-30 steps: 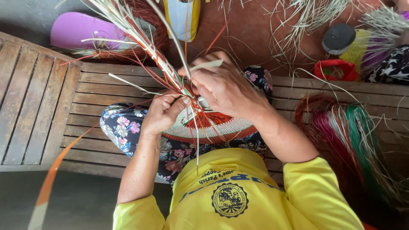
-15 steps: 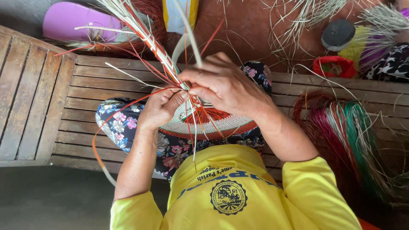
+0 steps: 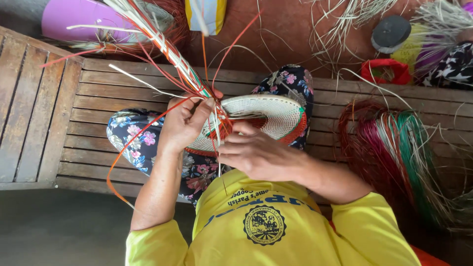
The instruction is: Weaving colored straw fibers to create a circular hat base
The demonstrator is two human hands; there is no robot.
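Nearest the camera is the person's yellow shirt (image 3: 276, 231) with a round dark emblem, its sleeves pushed up the forearms. Just beyond it the right hand (image 3: 258, 155) is curled shut, its fingertips pinching the near rim of the woven disc (image 3: 266, 116), a pale round piece of basketwork edged in orange that lies tilted on the lap over flowered dark trousers (image 3: 138, 140). The left hand (image 3: 185, 123) closes round the disc's left edge, thumb and fingers clamped on the bundle of loose strands (image 3: 172, 56), pale, orange and green, which rises from the rim and fans away to the upper left. One long orange strand (image 3: 120, 162) loops down from that grip past the left knee. The person sits on a slatted wooden bench (image 3: 44, 108) that runs across the picture. To the right on the bench lies a heap of dyed fibre (image 3: 394, 148) in red, magenta, green and natural tones, well apart from the hands. Farther off, on the reddish floor, are a purple plastic container (image 3: 74, 19), a yellow and pale object (image 3: 207, 15) cut by the top edge, scattered pale straw (image 3: 340, 29), a dark round lid (image 3: 390, 32) and a red loop-shaped item (image 3: 384, 71).
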